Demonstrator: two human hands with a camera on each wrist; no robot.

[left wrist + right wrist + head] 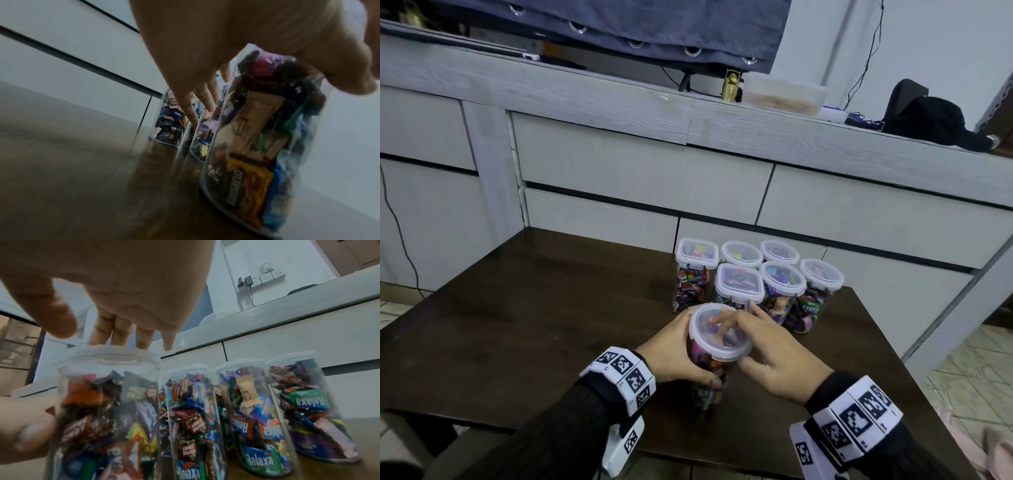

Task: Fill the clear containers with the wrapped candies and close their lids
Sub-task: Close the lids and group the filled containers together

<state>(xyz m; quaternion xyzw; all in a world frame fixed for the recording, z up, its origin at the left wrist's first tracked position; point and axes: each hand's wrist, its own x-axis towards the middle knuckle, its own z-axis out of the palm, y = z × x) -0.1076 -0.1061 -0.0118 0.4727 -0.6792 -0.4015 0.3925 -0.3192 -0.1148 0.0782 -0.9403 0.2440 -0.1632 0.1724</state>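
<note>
Round clear plastic container [710, 363], packed with wrapped candies [98, 410], stands at about 6 o'clock on the dark wooden table [517, 325], nearest the person. Six more lidded clear containers [743, 274], all full, cluster just behind it toward 12 o'clock.

Left hand [674, 349] wraps the container wall from 9 o'clock, fingers curled round it, thumb on the near side. Right hand [774, 353] lies over the translucent white-rimmed lid [719, 330] from 3 o'clock, fingers [121, 332] straight and spread, tips on the lid top; gripping nothing.

Lid sits on the mouth; whether its side clips are latched, cannot tell.

Step in hand, as judged: seating and locking this last lid. Doing it well likely means keeping the left hand firm so the tall container stays upright, pressing evenly across the lid, then snapping opposite clips in pairs. A wrapper caught under the rim could stop the seal.
</note>
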